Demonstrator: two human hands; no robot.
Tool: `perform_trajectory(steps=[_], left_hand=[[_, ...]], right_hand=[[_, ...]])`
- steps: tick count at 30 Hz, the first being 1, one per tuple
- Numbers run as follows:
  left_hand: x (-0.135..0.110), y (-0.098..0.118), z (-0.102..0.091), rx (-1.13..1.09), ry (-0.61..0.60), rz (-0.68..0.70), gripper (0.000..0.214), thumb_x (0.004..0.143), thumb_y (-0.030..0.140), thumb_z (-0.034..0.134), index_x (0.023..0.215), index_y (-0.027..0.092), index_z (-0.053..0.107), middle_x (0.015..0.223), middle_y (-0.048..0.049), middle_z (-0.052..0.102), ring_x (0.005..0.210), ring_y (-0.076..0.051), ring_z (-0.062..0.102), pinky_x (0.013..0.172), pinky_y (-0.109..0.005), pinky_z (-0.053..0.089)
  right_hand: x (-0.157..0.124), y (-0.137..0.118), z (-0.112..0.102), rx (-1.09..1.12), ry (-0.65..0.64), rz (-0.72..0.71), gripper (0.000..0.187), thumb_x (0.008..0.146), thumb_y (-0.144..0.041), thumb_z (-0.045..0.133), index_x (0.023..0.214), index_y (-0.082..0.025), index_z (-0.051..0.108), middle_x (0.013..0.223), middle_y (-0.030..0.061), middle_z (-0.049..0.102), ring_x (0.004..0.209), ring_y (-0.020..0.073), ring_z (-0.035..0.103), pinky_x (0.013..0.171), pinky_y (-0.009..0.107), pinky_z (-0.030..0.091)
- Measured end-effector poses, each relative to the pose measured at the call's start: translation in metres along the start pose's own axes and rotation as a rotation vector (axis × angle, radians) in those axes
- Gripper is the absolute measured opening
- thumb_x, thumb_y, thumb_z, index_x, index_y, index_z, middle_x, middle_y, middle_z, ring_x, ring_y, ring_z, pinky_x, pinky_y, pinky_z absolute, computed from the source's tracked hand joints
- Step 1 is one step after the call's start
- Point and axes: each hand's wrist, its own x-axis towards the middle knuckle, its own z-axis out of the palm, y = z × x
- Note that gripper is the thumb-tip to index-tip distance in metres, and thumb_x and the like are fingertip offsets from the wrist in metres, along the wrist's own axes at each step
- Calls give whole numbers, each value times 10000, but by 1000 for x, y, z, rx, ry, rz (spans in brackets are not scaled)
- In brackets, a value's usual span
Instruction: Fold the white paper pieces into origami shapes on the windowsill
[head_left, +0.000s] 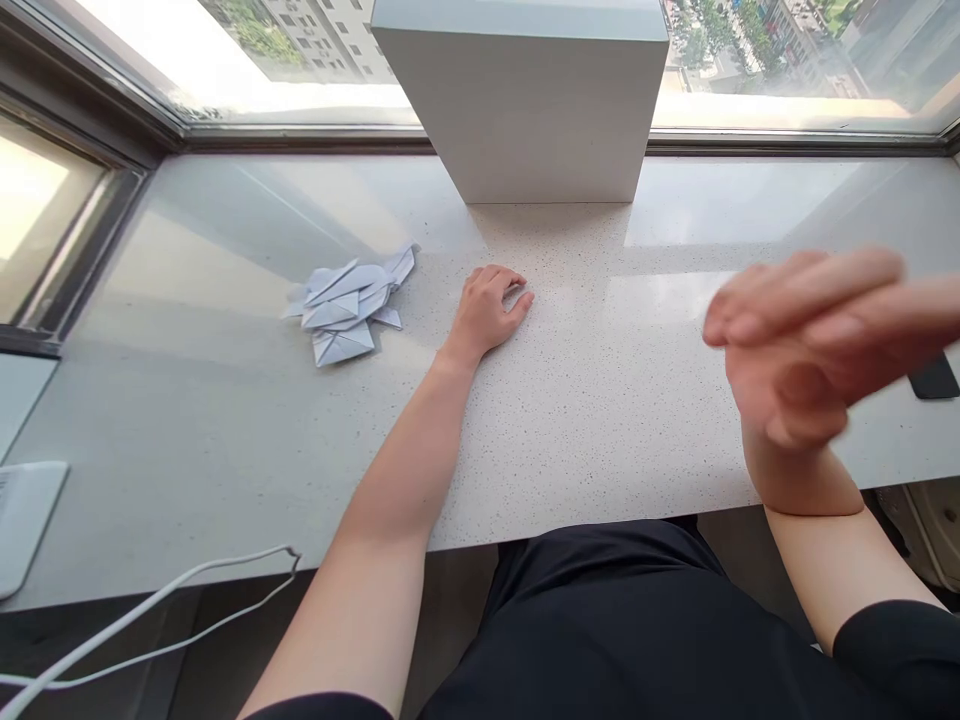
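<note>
My left hand (487,310) lies on the speckled white counter with its fingers loosely curved. A gap shows between thumb and forefinger, and nothing is in it. To its left, apart from it, sits a pile of folded white paper pieces (349,300). My right hand (810,340) is raised above the right side of the counter, close to the camera and slightly blurred. Some of its fingers bend towards the left, while another part stretches to the right edge of the view. I see no object in this hand.
A large white box (555,110) stands at the back against the window. A dark flat object (934,378) shows partly behind my right hand. At the left edge lies a white device (30,520). A white cable (172,585) hangs by the counter's front edge.
</note>
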Motion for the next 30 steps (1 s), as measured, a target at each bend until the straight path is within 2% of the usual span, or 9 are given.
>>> perform_trajectory(steps=[2, 5, 9, 13, 16, 19, 23, 27, 30], left_hand=[[0, 0, 0, 3, -1, 0, 161, 1127, 313, 713, 1242, 237, 797, 1395, -183, 858, 1382, -377, 779, 1361, -596, 580], [1, -1, 0, 4, -6, 11, 168, 1127, 314, 709, 1240, 233, 804, 1392, -178, 865, 1379, -375, 775, 1365, -601, 576], [-1, 1, 1, 8, 2, 24, 179, 1131, 324, 700, 1227, 225, 815, 1389, -178, 870, 1378, -383, 772, 1370, -617, 565], [-1, 10, -1, 2, -1, 2, 134, 1121, 297, 720, 1206, 244, 810, 1390, -155, 873, 1400, -367, 771, 1359, -582, 569], [4, 12, -17, 21, 37, -70, 109, 1097, 266, 763, 1200, 281, 794, 1397, -121, 870, 1405, -348, 768, 1351, -549, 568], [11, 1, -54, 84, 258, -242, 131, 1135, 264, 746, 1261, 228, 754, 1446, -150, 837, 1477, -357, 712, 1411, -610, 506], [4, -25, -114, 207, 591, -646, 384, 1113, 194, 742, 1490, 160, 673, 1677, -234, 712, 1662, -418, 570, 1437, -697, 449], [-15, -46, -146, 319, 478, -1020, 584, 1203, 350, 662, 1708, 58, 636, 1871, -318, 613, 1816, -465, 512, 1532, -641, 307], [-25, -57, -148, 288, 300, -1078, 657, 1255, 409, 531, 1787, 29, 596, 1907, -332, 595, 1843, -436, 509, 1530, -579, 321]], right_hand=[[20, 65, 20, -121, -25, 10, 484, 1251, -802, 473, 1386, -424, 744, 1224, 90, 809, 1122, 366, 845, 1031, 660, 772], [20, 149, 35, -400, -252, 176, 496, 1246, -636, 556, 1576, -311, 733, 1623, 199, 800, 1581, 493, 728, 1339, 827, 610], [-11, 206, 41, -552, -480, 384, 662, 1207, -558, 627, 1770, -213, 669, 1974, 256, 554, 1911, 537, 406, 1548, 861, 329], [-26, 217, 44, -563, -550, 457, 746, 1218, -621, 592, 1828, -199, 664, 2019, 243, 503, 1928, 517, 397, 1592, 834, 233], [-24, 216, 44, -555, -536, 462, 743, 1215, -639, 587, 1823, -222, 683, 2017, 218, 516, 1923, 504, 413, 1595, 829, 224], [-23, 214, 44, -539, -539, 475, 752, 1218, -658, 578, 1828, -232, 683, 2027, 210, 504, 1925, 499, 410, 1602, 818, 215], [-25, 214, 47, -517, -523, 480, 757, 1213, -671, 583, 1819, -233, 702, 2029, 215, 500, 1910, 510, 433, 1595, 834, 213], [-26, 215, 49, -519, -499, 490, 740, 1201, -674, 609, 1792, -247, 733, 2018, 206, 520, 1895, 519, 449, 1584, 845, 233], [-26, 215, 50, -525, -500, 486, 728, 1205, -668, 605, 1790, -254, 733, 2014, 201, 526, 1897, 502, 452, 1591, 823, 228]])
